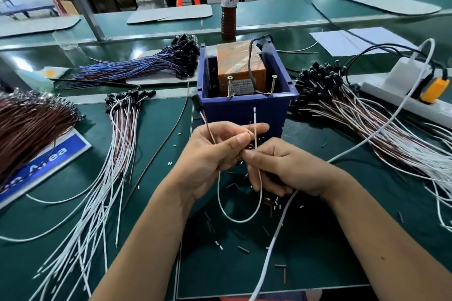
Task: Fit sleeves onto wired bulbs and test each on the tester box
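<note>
Sleeving a wired bulb, near side of the tester box (pixel 247 95).

Left hand (pixel 208 154) pinching brown lead; right hand (pixel 278 168) pinching white wire (pixel 255 127), tip upright, pointing far. Bulb (pixel 197 102) far-left of hands, nearer left. Loose sleeves (pixel 271 203) on desk (pixel 318 239) beneath.

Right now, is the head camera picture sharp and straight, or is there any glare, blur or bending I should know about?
Head view: hands and the white wire are sharp; the far background is soft; wide-angle bending curves the bench edge; faint glare streaks the green mat; a dark shadow falls under the right hand.
</note>
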The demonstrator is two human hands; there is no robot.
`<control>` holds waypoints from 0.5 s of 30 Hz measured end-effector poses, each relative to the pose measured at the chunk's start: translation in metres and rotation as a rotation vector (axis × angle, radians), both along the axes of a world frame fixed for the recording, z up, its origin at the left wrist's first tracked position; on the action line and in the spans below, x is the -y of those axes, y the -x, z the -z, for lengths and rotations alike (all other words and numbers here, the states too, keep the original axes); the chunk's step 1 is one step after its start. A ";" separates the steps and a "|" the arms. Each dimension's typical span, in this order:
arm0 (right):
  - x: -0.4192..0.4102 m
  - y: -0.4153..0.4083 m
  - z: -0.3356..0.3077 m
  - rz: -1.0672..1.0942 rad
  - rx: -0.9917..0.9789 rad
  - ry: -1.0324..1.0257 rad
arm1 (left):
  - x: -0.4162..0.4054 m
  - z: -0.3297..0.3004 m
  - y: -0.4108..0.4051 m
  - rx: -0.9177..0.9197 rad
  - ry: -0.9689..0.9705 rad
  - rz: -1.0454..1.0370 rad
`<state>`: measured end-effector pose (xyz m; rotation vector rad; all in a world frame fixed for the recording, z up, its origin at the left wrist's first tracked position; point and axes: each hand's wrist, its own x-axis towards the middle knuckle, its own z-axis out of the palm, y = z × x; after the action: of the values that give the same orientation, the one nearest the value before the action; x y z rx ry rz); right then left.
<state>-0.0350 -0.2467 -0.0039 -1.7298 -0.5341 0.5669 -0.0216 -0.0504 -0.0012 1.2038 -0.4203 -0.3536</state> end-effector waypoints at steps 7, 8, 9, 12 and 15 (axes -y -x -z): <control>0.003 0.002 -0.001 -0.078 -0.112 0.067 | 0.004 0.005 -0.002 -0.029 0.007 -0.034; 0.005 0.001 -0.002 -0.107 -0.124 0.074 | 0.005 0.006 -0.003 -0.055 0.008 -0.025; 0.008 0.001 -0.003 -0.127 -0.124 0.073 | 0.004 0.006 -0.003 -0.083 0.005 -0.020; 0.020 -0.003 -0.007 -0.025 -0.085 -0.013 | 0.000 0.007 -0.007 -0.156 0.017 0.039; 0.021 -0.007 -0.005 0.229 -0.020 -0.206 | -0.005 0.008 -0.008 -0.174 0.009 0.133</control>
<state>-0.0276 -0.2681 0.0011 -1.5618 -0.3605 0.3525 -0.0140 -0.0451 -0.0093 1.1293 -0.3518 -0.5663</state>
